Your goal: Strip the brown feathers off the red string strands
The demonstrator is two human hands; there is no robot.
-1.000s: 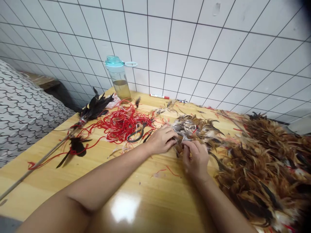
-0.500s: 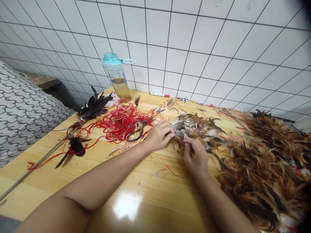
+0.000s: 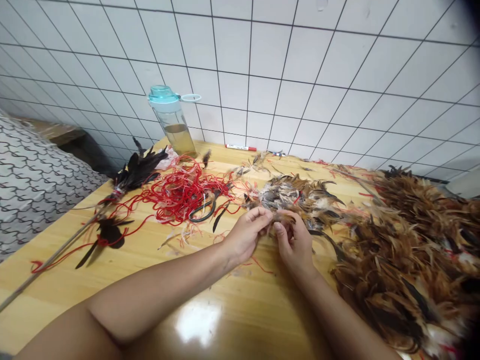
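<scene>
Over the middle of the table, my left hand (image 3: 248,234) and my right hand (image 3: 296,241) meet almost fingertip to fingertip. A small brown feather (image 3: 284,218) spans the gap between them. The right fingers and thumb pinch it, and the left fingertips are closed at its other end; the exact grip is partly hidden. Just beyond the hands lies a loose pile of grey and brown feathers (image 3: 300,192). To the left is a tangle of red string (image 3: 176,192), with the dark handle of scissors (image 3: 202,212) showing at its edge.
Large brown feather bundles (image 3: 405,270) cover the right side. At left, a stick (image 3: 71,245) carries black feathers (image 3: 137,167). A water bottle (image 3: 174,125) and a red-and-white marker (image 3: 240,147) stand and lie near the tiled wall (image 3: 232,60). Patterned cloth (image 3: 45,185) hangs far left.
Both hands have drawn back from the feather pile and come closer together, now with a brown feather between them. A dark feather shows beside the scissors. The view has shifted slightly.
</scene>
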